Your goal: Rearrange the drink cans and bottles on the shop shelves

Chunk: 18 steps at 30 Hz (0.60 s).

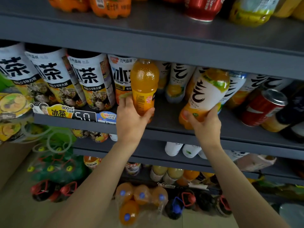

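left hand (pixel 131 119) gripping orange bottle (pixel 144 84), right hand (pixel 205 124) gripping white-labelled bottle (pixel 205 94)

Grey shop shelves (pixel 164 45) stocked with drinks.
On the middle shelf (pixel 166 119), iced-tea bottles (pixel 92 79) are lined along the left, white-labelled bottles (pixel 179 81) stand at the back, and a red can (pixel 263 107) is seen towards the right edge. Orange bottles (pixel 110 5) and a red can (pixel 204 7) are carried by the shelf above.

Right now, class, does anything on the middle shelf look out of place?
Yes: a red can stands among the bottles at the right of the middle shelf, the only can in that row. It appears tilted, though the wide lens may cause that.
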### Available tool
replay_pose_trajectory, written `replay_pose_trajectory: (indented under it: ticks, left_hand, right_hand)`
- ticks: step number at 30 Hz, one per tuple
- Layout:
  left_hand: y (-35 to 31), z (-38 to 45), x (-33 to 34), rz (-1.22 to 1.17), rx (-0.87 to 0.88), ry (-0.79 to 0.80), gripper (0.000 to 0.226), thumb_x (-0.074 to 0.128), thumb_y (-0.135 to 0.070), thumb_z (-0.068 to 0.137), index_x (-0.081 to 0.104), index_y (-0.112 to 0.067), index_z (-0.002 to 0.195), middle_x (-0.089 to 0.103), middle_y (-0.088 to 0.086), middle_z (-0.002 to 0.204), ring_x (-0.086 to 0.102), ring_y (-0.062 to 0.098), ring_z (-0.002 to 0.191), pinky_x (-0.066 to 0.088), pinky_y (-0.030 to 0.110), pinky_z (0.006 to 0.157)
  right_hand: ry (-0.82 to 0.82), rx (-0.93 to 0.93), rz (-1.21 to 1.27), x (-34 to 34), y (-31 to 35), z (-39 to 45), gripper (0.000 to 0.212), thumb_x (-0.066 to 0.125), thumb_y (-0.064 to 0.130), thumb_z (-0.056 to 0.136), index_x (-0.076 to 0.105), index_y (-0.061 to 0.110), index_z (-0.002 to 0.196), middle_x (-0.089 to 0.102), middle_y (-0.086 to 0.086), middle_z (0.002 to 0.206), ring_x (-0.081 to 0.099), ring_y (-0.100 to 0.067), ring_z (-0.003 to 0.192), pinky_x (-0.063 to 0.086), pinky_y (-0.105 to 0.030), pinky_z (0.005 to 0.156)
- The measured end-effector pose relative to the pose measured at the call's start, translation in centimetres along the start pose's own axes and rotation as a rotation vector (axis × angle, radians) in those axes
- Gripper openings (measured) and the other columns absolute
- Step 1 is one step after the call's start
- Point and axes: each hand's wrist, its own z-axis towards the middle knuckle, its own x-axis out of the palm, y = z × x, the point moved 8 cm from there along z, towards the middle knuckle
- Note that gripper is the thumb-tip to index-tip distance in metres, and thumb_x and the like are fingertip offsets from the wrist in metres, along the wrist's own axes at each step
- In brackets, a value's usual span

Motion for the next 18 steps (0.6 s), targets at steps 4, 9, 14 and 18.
replay_pose_trajectory:
  ticks: [4, 9, 14, 18]
  left_hand:
    - [-0.6, 0.0, 0.1, 0.15, 0.034, 0.02, 0.068, 0.072, -0.04, 0.076, 0.046, 0.001, 0.124, 0.045, 0.02, 0.125, 0.044, 0.038, 0.115, 0.037, 0.043, 0.096]
    - [-2.4, 0.7, 1.3, 0.231, 0.021, 0.094, 0.063, 0.067, -0.038, 0.082, 0.039, -0.002, 0.126, 0.036, 0.017, 0.131, 0.045, 0.034, 0.117, 0.039, 0.037, 0.095]
    - [-3.3, 0.9, 3.1, 0.166, -0.078, 0.041, 0.059, 0.063, -0.037, 0.086, 0.037, -0.003, 0.127, 0.032, 0.018, 0.134, 0.051, 0.037, 0.111, 0.044, 0.037, 0.089]
    - [-2.7, 0.3, 3.2, 0.112, -0.002, 0.015, 0.062, 0.062, -0.028, 0.088, 0.032, -0.004, 0.136, 0.032, 0.018, 0.139, 0.049, 0.034, 0.116, 0.043, 0.036, 0.09]
  right_hand:
    - [0.007, -0.054, -0.131, -0.2, 0.3, 0.3, 0.06, 0.077, 0.033, 0.074, 0.048, 0.004, 0.118, 0.049, -0.012, 0.12, 0.049, -0.023, 0.106, 0.038, -0.024, 0.08]
    - [-0.014, -0.043, -0.179, -0.5, 0.2, 0.5, 0.057, 0.077, 0.034, 0.073, 0.051, 0.002, 0.112, 0.047, -0.011, 0.12, 0.05, -0.024, 0.105, 0.034, -0.022, 0.074]
    - [0.017, -0.087, -0.162, 0.1, 0.7, 0.6, 0.051, 0.078, 0.033, 0.073, 0.053, 0.003, 0.106, 0.05, -0.006, 0.11, 0.051, -0.017, 0.093, 0.038, -0.025, 0.072]
    - [0.043, -0.103, -0.142, 1.9, 1.9, 1.4, 0.051, 0.079, 0.032, 0.072, 0.053, 0.003, 0.105, 0.047, -0.003, 0.102, 0.048, -0.015, 0.091, 0.033, -0.017, 0.068]
